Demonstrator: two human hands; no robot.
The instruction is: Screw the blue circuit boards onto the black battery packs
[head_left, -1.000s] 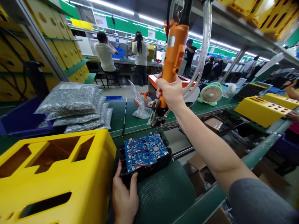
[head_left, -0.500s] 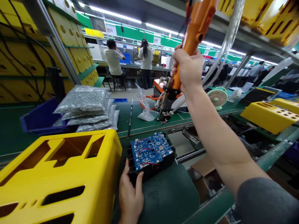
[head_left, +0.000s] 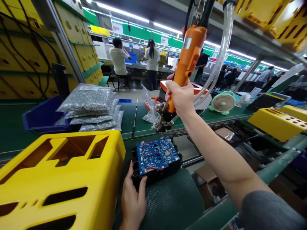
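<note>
Left hand (head_left: 134, 195): black plastic base (head_left: 172, 169) gripped beneath blue rectangular circuit board (head_left: 157, 156). Right hand (head_left: 182, 96): orange cylindrical driver (head_left: 188, 52) is grasped, newly lowered near board's far edge, seemingly into position.

Mat (head_left: 174, 196) bears circuit-board unit (head_left: 158, 156); bench (head_left: 129, 115), bags (head_left: 87, 99), fan (head_left: 223, 103).

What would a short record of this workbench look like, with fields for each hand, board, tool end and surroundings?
Left hand: thumb and fingers at the black plastic base's near left corner
Right hand: gripping the orange cylindrical power tool
Board: blue rectangular circuit board, on the base
Tool end: at the board's far edge; contact unclear
Left side: large yellow slotted casing
Beyond: stacked clear plastic bags of small silvery parts; pale green round fan
</note>
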